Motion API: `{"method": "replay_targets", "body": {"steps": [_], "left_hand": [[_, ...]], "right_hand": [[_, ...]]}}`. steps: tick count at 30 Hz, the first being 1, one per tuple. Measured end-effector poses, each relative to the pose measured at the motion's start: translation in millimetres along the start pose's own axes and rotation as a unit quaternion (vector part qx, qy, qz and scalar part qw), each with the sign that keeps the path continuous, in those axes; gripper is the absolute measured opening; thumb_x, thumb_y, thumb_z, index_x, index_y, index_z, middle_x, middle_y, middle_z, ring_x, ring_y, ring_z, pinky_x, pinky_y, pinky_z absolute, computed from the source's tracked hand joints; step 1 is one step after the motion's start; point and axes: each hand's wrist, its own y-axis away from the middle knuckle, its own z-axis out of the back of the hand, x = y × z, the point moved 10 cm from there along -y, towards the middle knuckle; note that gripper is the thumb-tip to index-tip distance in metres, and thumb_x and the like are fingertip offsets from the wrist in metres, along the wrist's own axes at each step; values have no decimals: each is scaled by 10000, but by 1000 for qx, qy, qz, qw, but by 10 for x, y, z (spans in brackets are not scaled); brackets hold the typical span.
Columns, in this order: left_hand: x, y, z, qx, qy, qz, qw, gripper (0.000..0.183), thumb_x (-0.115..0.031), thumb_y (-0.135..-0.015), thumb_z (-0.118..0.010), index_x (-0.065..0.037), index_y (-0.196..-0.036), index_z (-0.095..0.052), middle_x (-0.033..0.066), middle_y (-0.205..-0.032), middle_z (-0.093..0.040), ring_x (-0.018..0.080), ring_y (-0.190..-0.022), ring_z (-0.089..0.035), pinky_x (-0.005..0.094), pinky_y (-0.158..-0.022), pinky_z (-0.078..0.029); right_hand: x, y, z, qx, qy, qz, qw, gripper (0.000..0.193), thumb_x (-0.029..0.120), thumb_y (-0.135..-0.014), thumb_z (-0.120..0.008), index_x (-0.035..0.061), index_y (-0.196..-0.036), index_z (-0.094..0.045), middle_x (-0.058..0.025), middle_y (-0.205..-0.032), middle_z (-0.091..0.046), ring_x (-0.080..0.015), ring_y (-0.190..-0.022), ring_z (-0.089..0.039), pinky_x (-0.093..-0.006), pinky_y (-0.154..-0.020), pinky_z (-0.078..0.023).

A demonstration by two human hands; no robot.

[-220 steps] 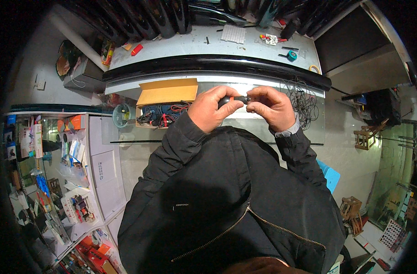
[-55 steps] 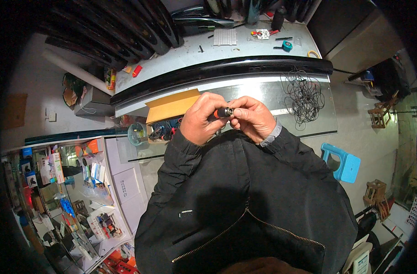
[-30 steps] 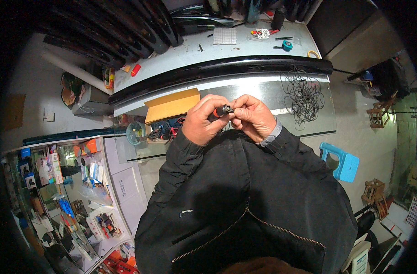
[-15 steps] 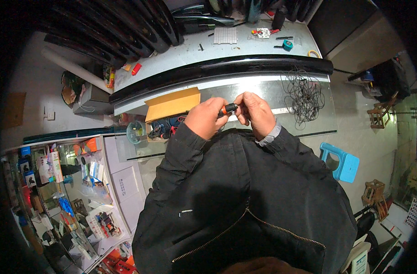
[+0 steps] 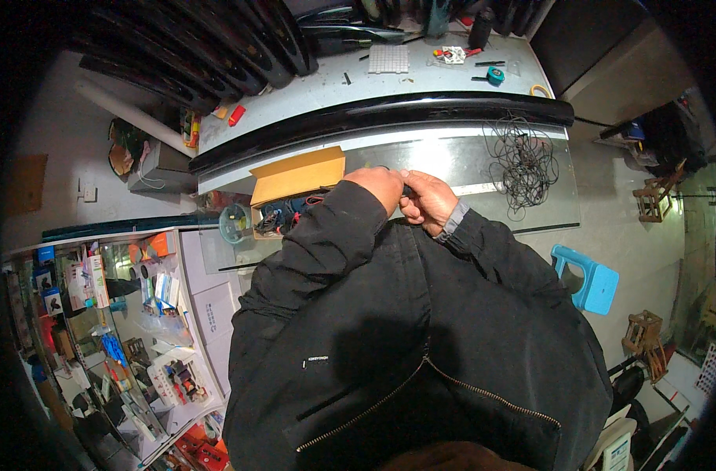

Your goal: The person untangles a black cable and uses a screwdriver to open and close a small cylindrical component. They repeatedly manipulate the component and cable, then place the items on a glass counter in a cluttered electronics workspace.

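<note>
My left hand [image 5: 380, 187] is closed, its back turned up and its fingers mostly hidden. It meets my right hand [image 5: 430, 198], whose fingers are bent around the same spot. Between them shows the dark end of a small black cylindrical tool [image 5: 408, 191]; the rest is covered, and its exact kind cannot be made out. Left of my hands, an open cardboard box [image 5: 299, 174] with its flap raised holds dark and red cables [image 5: 275, 218]. Both hands are over the near edge of a glass counter [image 5: 452, 161].
A long black roll [image 5: 381, 114] lies across the counter. Tangled black wire [image 5: 521, 165] lies at its right, a clear round container [image 5: 235, 224] at its left. Behind are a white grid plate [image 5: 389, 59] and a teal tape measure [image 5: 495, 76]. A blue stool [image 5: 592, 282] stands at right.
My left hand has moved right and turned over against my right hand. The tool's orange band, visible before, is now covered by my fingers.
</note>
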Motion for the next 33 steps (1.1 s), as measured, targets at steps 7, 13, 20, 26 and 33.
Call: {"method": "replay_targets", "body": {"steps": [7, 13, 20, 26, 33], "left_hand": [[-34, -53, -26, 7, -28, 5, 1000, 227, -163, -1023, -549, -11, -1100, -698, 204, -1080, -761, 390, -1023, -753, 484, -844, -619], [180, -9, -17, -7, -15, 18, 1000, 214, -171, -1016, -558, -18, -1085, -691, 215, -1031, -756, 406, -993, -753, 498, -817, -614], [238, 93, 31, -12, -4, 23, 1000, 201, -145, -1003, -563, -20, -1086, -697, 222, -1053, -754, 405, -1005, -755, 498, -831, -615], [208, 109, -19, 9, -27, 17, 999, 230, -139, -990, -577, -21, -1133, -713, 215, -1119, -757, 394, -1049, -754, 484, -866, -618], [182, 130, -52, 2, -18, 3, 1000, 179, -138, -980, -604, -21, -1093, -680, 220, -1062, -749, 401, -1004, -754, 496, -831, -615]], "right_hand": [[-21, -26, 10, 2, -28, 11, 1000, 289, 379, -1115, -560, 95, -1149, -601, -82, -857, -612, -95, -571, -485, -247, -469, -352], [70, 44, 52, -32, -44, 24, 998, 284, 290, -1108, -541, 30, -1193, -616, -157, -946, -678, -147, -654, -613, -268, -544, -486], [120, 81, -91, 26, -64, 38, 997, 224, 177, -1061, -536, -1, -1169, -619, -183, -982, -690, -186, -712, -662, -298, -617, -542], [131, 53, -129, 39, 23, 71, 996, 195, 127, -1017, -598, 4, -1168, -603, -187, -993, -695, -191, -736, -687, -315, -653, -573], [110, 53, -187, 80, 23, 73, 994, 194, 44, -1025, -547, 12, -1207, -603, -163, -1014, -707, -196, -779, -708, -324, -690, -590]]}}
